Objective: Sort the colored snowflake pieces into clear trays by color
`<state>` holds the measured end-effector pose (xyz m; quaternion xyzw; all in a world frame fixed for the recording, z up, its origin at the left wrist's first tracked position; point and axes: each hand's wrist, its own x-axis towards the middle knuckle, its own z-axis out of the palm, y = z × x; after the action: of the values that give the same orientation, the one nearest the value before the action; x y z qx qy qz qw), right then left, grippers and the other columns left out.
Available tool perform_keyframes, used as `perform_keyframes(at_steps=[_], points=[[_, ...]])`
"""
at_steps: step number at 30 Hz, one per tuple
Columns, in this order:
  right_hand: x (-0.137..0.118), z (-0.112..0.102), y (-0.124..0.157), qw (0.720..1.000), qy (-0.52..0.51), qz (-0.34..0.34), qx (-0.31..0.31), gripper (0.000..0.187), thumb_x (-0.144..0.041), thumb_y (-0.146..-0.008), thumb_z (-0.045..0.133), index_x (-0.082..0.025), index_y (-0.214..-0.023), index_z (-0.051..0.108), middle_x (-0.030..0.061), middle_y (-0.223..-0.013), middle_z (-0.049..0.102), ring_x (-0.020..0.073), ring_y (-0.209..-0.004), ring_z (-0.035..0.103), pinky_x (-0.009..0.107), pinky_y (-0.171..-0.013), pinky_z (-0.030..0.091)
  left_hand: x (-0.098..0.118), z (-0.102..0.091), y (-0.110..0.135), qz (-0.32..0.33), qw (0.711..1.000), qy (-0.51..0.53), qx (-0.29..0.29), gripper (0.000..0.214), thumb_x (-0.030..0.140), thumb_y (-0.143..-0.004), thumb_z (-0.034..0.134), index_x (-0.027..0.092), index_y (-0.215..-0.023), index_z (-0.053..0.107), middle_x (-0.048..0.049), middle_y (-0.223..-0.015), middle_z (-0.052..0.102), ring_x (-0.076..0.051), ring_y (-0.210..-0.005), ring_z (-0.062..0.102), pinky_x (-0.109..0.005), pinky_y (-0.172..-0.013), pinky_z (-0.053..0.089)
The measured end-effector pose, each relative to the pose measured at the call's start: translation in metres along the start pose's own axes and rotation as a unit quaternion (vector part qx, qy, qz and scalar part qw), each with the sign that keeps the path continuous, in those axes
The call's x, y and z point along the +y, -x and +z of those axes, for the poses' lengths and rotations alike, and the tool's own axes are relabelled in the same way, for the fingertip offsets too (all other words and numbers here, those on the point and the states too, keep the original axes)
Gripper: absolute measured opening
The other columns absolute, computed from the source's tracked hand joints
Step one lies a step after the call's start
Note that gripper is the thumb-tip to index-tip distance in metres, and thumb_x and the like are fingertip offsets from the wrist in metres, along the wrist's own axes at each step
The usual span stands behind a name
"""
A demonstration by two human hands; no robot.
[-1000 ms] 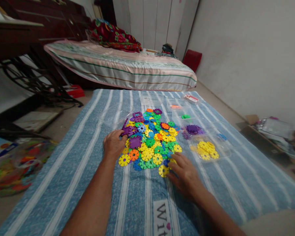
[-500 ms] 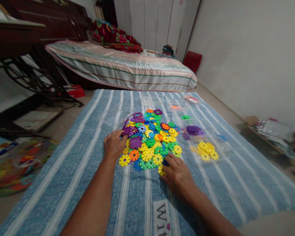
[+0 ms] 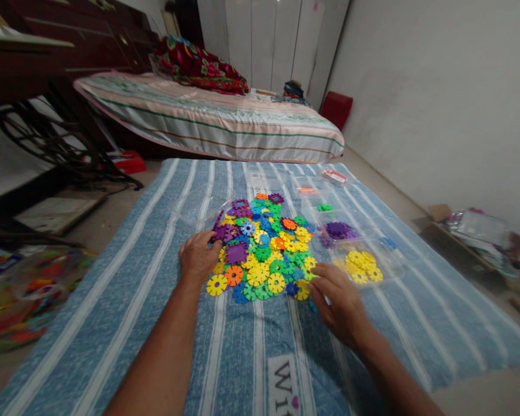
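Note:
A heap of slotted plastic snowflake discs (image 3: 260,271) in several colours lies on the striped cloth. My left hand (image 3: 197,255) rests at the heap's left edge, thumb and forefinger apart, fingertips against purple pieces (image 3: 225,232). Near it lie a purple square plate (image 3: 236,252) and an orange disc (image 3: 234,275). At the heap's lower right, my right hand (image 3: 338,296) has its fingertips at the rim of a yellow snowflake disc (image 3: 302,290), seemingly gripping it. A dark blue disc (image 3: 292,289) sits left of that one. Part of another blue piece shows beneath the right hand.
Right of the heap stands a clear divided tray (image 3: 387,280) with yellow, purple, green and orange discs sorted inside. A clear plastic lid or bag (image 3: 195,211) lies behind the left hand. Beyond the cloth-covered surface (image 3: 147,242) is a bed (image 3: 225,124); an open box (image 3: 455,242) is at right.
My right hand has moved right, and a yellow disc by its fingertips has shifted right with it, uncovering the dark blue disc. My left hand has stayed at the purple pieces.

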<state>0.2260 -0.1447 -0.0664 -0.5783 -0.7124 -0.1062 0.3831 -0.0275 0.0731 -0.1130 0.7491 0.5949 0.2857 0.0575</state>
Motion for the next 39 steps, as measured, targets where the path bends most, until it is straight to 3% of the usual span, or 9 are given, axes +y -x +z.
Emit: perform_keyframes(at_steps=[4, 8, 13, 19, 26, 39], points=[[0.034, -0.028, -0.009, 0.983, 0.147, 0.047, 0.098, 0.012, -0.020, -0.090, 0.056, -0.020, -0.085, 0.066, 0.0090, -0.089, 0.070, 0.0220, -0.089, 0.065, 0.040, -0.084, 0.053, 0.001, -0.001, 0.000, 0.005, 1.000, -0.002, -0.004, 0.027, 0.032, -0.083, 0.052, 0.023, -0.103, 0.068, -0.0073, -0.118, 0.070, -0.024, -0.113, 0.061, -0.038, -0.101, 0.044], [0.048, -0.037, -0.004, 0.966, 0.220, 0.080, 0.112, 0.011, -0.023, -0.090, 0.057, -0.018, -0.086, 0.066, 0.0096, -0.086, 0.070, 0.0226, -0.084, 0.064, 0.040, -0.080, 0.051, 0.000, -0.001, 0.000, 0.006, 1.000, -0.002, -0.007, 0.029, 0.031, -0.083, 0.052, 0.021, -0.104, 0.068, -0.0090, -0.119, 0.069, -0.025, -0.114, 0.061, -0.039, -0.102, 0.043], [0.018, -0.012, 0.016, 0.994, 0.093, 0.029, 0.043, 0.013, -0.016, -0.091, 0.054, -0.021, -0.087, 0.065, 0.0060, -0.086, 0.069, 0.0189, -0.087, 0.064, 0.036, -0.083, 0.053, 0.000, 0.000, -0.001, 0.003, 1.000, -0.002, -0.009, 0.029, 0.031, -0.083, 0.052, 0.021, -0.104, 0.068, -0.0092, -0.118, 0.070, -0.026, -0.113, 0.061, -0.039, -0.102, 0.043], [-0.014, 0.019, 0.032, 1.000, 0.005, 0.005, -0.016, 0.016, -0.012, -0.091, 0.052, -0.021, -0.088, 0.065, 0.0065, -0.086, 0.068, 0.0197, -0.091, 0.063, 0.035, -0.082, 0.053, 0.000, -0.001, -0.001, 0.000, 1.000, -0.004, -0.010, 0.028, 0.032, -0.083, 0.052, 0.021, -0.103, 0.068, -0.0090, -0.119, 0.069, -0.025, -0.113, 0.061, -0.038, -0.101, 0.044], [-0.008, 0.030, 0.037, 0.998, 0.023, 0.034, -0.046, 0.017, -0.015, -0.093, 0.049, -0.020, -0.085, 0.064, 0.0074, -0.087, 0.065, 0.0206, -0.092, 0.061, 0.037, -0.083, 0.052, 0.000, -0.001, 0.000, 0.002, 1.000, 0.004, -0.003, 0.028, 0.031, -0.082, 0.052, 0.023, -0.103, 0.068, -0.0077, -0.119, 0.070, -0.024, -0.112, 0.062, -0.038, -0.101, 0.043], [-0.007, 0.054, 0.027, 0.993, 0.073, 0.074, -0.058, 0.011, -0.026, -0.089, 0.057, -0.020, -0.095, 0.064, 0.0138, -0.110, 0.062, 0.0303, -0.114, 0.052, 0.051, -0.095, 0.048, 0.001, -0.001, -0.001, 0.004, 1.000, -0.004, -0.004, 0.027, 0.032, -0.082, 0.052, 0.024, -0.102, 0.068, -0.0069, -0.117, 0.070, -0.024, -0.111, 0.062, -0.036, -0.099, 0.044]])
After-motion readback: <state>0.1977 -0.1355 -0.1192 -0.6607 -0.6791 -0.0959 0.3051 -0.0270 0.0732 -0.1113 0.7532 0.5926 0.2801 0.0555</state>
